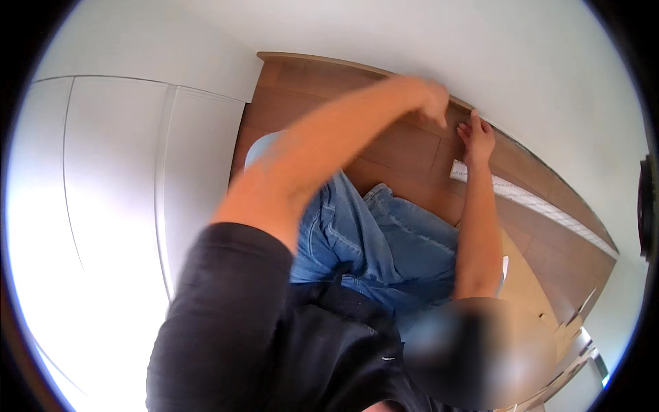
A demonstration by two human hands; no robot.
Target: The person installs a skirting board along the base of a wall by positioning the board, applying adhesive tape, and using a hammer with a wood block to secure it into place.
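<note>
I'm at the brown strip along the white wall's foot

My right hand, half open, touches its end; my left hand, beside it, is too blurred to tell its grip.

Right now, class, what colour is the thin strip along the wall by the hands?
The thin strip is brown; it shows best in the head view, the only one.

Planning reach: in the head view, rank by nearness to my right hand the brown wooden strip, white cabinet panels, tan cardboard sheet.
1. Brown wooden strip: at right hand.
2. Tan cardboard sheet: lower right.
3. White cabinet panels: far left.
</note>
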